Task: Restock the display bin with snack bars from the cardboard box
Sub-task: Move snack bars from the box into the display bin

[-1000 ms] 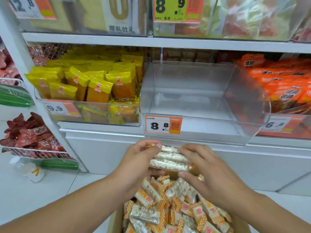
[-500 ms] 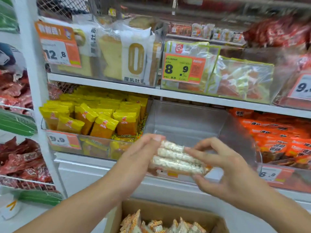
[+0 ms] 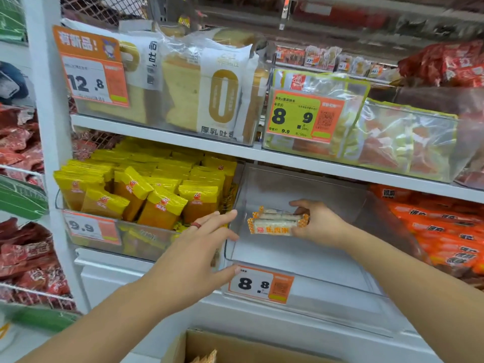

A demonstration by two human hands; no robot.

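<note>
1. Shop shelving fills my view: white shelves (image 3: pixel 301 159) stacked with clear bins, yellow packets (image 3: pixel 146 189) to the left, orange packets (image 3: pixel 442 229) to the right, and bread bags (image 3: pixel 209 87) on the shelf above.
2. Between the yellow and orange stock sits the clear display bin (image 3: pixel 309 289), with an orange 8.8 price tag (image 3: pixel 260 284) on its front lip; its floor looks bare apart from what I am carrying.
3. My right hand (image 3: pixel 318 226) reaches inside the bin and grips a small stack of snack bars (image 3: pixel 275 222) by its right end, fingers curled over the top.
4. The bars' long axis runs left to right, so the free end points toward my left hand.
5. I cannot tell whether the stack is touching the bin floor or hanging just above it.
6. My left hand (image 3: pixel 199 255) is wide and holds nothing, fingers spread near the bin's left front corner, just beside the stack but apart from it.
7. Below, the cardboard box (image 3: pixel 235 347) stands open at the bottom edge, nearer my left hand, with a few wrappers showing.
8. I judge the next move is a short lowering and release toward the bin's back.
</note>
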